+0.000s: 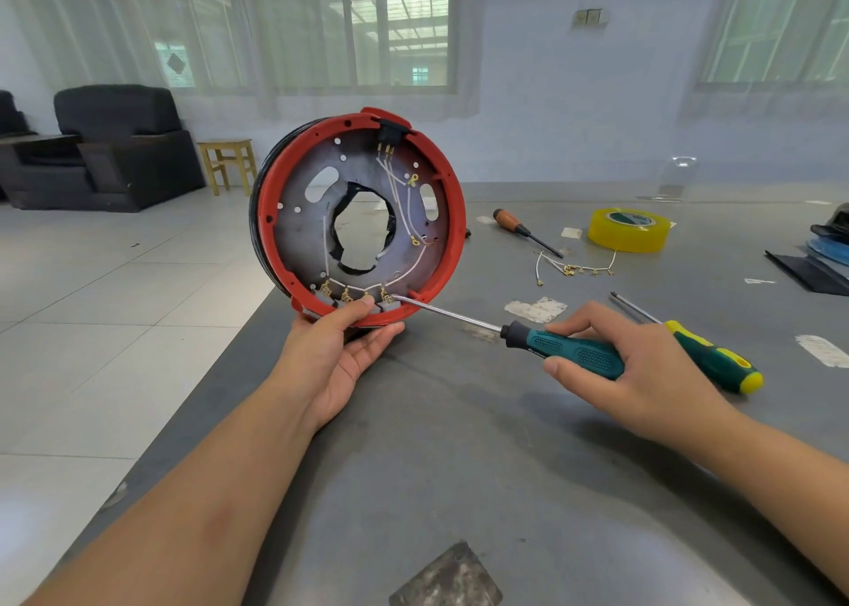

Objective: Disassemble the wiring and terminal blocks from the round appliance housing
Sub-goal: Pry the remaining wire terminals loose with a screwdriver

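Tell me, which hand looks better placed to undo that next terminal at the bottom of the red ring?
Probably the right hand: it grips the teal screwdriver, whose tip already sits at the rightmost terminal block. The left hand is holding the housing upright.

screwdriver (pixel 569 349) handle partly under fingers; dark stack (pixel 827 247) cut off by right edge

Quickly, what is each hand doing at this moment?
Left hand: grips the bottom rim of the round housing.
Right hand: grips the teal screwdriver.
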The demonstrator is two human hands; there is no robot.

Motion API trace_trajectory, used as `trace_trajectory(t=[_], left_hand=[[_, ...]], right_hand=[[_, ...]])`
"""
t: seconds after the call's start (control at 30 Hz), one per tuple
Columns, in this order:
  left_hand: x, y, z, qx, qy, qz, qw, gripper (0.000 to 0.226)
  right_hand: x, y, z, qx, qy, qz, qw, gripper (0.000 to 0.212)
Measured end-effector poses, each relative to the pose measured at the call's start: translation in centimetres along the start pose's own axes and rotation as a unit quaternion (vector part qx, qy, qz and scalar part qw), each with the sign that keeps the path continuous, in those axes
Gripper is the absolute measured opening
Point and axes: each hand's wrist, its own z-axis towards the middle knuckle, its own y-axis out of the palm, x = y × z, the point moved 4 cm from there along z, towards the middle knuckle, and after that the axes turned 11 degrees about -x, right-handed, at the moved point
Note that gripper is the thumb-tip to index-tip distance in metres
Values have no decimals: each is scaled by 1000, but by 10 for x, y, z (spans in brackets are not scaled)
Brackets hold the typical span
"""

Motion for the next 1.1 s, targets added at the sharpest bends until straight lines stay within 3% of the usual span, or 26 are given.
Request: trace_trajectory(t=[0.33, 0.57, 0.67, 1.0, 1.1], left_hand=[[-1, 4, -2, -14, 1, 36, 999, 53], [-1, 6, -2, -34, -6, 63, 997, 58], [-1, 6, -2, -36, -10, 70, 997, 55], [-1, 4, -1, -34, -34, 75, 996, 36], [-1, 4, -1, -35, -33, 71, 996, 38]], right_hand=[[9, -19, 5, 43, 35, 56, 997, 23], [30, -19, 13, 35, 123, 253, 959, 12], [32, -18, 14, 19, 145, 287, 947, 8], [30, -16, 10, 16, 127, 245, 961, 13], [28, -17, 8, 17, 110, 203, 973, 31]])
